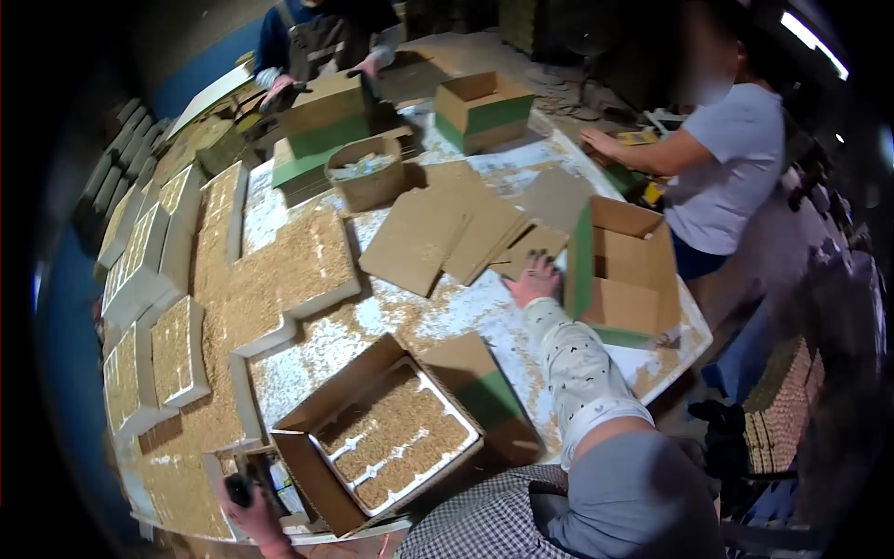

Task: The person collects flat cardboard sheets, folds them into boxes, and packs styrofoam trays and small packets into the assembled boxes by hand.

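Note:
My right hand (535, 278) reaches far forward, fingers spread, onto a small piece of cardboard (538, 246) beside larger flat cardboard sheets (424, 228). Its fingertips look dark. At the lower left, my left hand (256, 522) is beside an open carton (307, 466); something dark shows at its fingers, and I cannot make out whether it is held. Inside that carton sits a white tray (377, 511) filled with tan sawdust-like material, with white strips across it. An open brown and green box (633, 307) stands just right of my right hand.
Several white trays of tan material (177, 349) line the left side. A round tub (365, 177) and another open box (484, 112) stand farther back. One person (326, 37) handles a box across the table; another person (726, 158) stands at the right. Loose tan material covers parts of the table (410, 312).

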